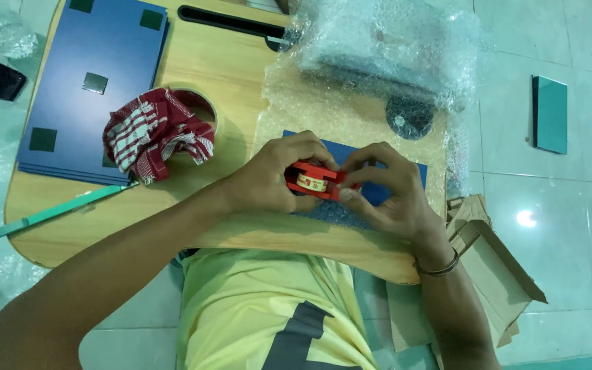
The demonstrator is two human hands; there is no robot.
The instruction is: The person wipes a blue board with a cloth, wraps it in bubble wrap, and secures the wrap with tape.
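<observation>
Red tape dispenser (318,181) sits pinched between left hand (272,179) and right hand (385,192) above a blue panel (385,179) lying on bubble wrap (323,116); the panel remains unwrapped on the wooden table (220,65).

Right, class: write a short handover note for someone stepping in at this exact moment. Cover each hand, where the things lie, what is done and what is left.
Left hand: grips the red tape dispenser from its left side.
Right hand: fingers pinch the dispenser's right end.
Both hold it just above a blue panel lying on bubble wrap on the wooden lap table.
Done: one item already sits wrapped at the table's far edge.
Left: the blue panel is not yet wrapped; a stack of blue panels waits unwrapped, far left.
Nearby: red checked cloth, green strip.
</observation>
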